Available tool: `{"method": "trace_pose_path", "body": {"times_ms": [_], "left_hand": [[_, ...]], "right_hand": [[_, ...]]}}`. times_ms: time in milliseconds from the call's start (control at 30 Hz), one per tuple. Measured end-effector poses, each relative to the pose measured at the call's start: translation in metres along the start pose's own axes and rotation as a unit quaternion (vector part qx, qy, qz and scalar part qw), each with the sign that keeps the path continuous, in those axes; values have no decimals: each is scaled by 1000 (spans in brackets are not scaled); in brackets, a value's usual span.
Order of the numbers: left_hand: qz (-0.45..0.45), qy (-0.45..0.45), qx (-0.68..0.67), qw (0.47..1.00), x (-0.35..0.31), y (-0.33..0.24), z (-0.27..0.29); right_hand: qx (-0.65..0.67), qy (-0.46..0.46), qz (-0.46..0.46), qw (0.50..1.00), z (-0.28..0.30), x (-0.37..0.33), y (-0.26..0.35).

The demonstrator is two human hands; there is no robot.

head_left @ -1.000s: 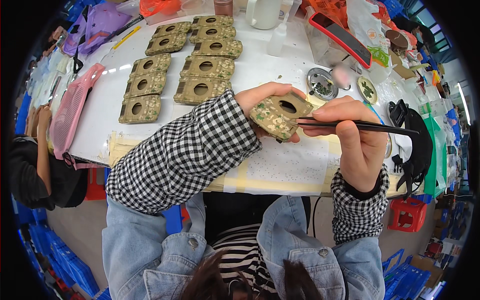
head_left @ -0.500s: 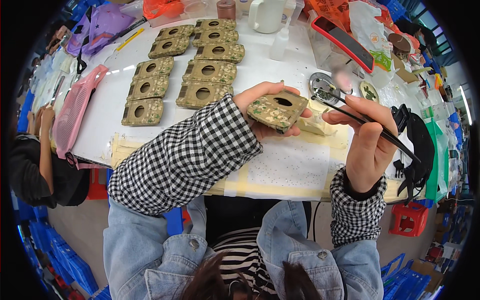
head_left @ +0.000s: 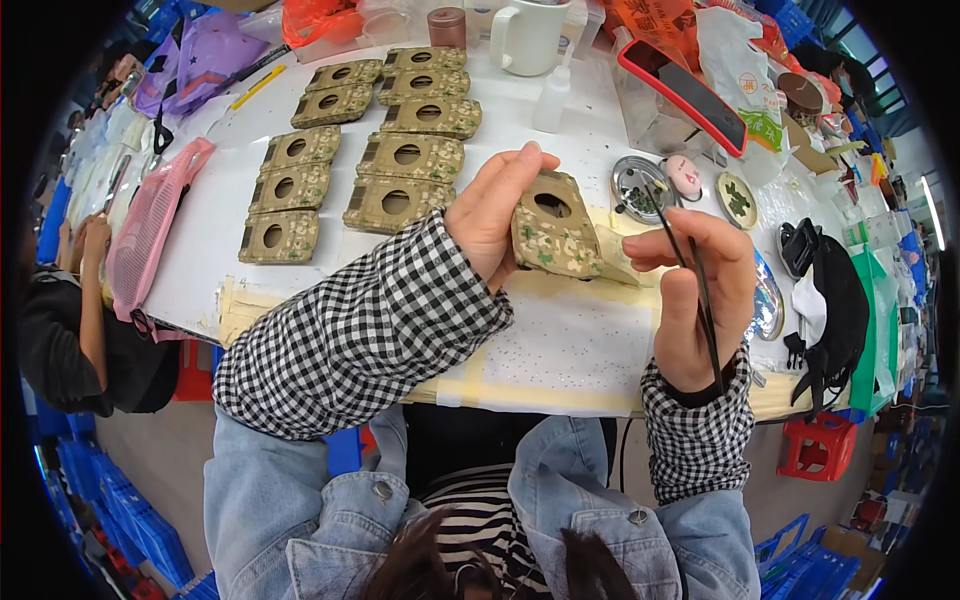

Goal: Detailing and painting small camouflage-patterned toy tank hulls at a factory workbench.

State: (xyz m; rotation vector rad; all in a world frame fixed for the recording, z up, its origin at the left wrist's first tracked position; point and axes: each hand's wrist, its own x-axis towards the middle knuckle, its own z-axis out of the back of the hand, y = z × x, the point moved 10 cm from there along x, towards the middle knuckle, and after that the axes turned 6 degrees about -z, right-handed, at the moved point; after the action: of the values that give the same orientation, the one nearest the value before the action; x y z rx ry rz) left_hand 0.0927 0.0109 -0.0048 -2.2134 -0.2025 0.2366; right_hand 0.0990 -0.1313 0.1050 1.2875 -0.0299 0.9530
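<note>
My left hand (head_left: 487,218) is closed on a camouflage-painted model tank hull (head_left: 572,246), tilted up, with a round hole in its top. To its right, my right hand (head_left: 722,285) grips black tweezers (head_left: 709,335), their tips pointing away from me near a round metal tin (head_left: 619,186). Small dark pieces lie in that tin. Whether the tips pinch anything is too small to tell. Beside the tin sit a pink oval object (head_left: 684,176) and a small round dish (head_left: 727,190) holding a green camouflage piece.
More tank hulls (head_left: 408,157) stand in two columns on the left of the white table. A white mug (head_left: 530,38), a squeeze bottle (head_left: 551,98) and a red-cased phone (head_left: 685,97) lie farther back. A pink mesh pouch (head_left: 155,235) is at left, a black strapped item (head_left: 838,300) at right.
The hull in my left hand has turned and tipped more upright. My right hand has shifted left and down slightly, and the tweezers have swung from slanting to steeper.
</note>
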Motion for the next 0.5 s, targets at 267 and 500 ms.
{"method": "trace_pose_path", "body": {"times_ms": [267,500], "left_hand": [[-10,-33,15,999,-1,-1,5],[36,-51,5,998,-4,4,5]], "right_hand": [[24,38,-18,999,-9,-2,-7],[17,24,-19,999,-10,-2,-8]]}}
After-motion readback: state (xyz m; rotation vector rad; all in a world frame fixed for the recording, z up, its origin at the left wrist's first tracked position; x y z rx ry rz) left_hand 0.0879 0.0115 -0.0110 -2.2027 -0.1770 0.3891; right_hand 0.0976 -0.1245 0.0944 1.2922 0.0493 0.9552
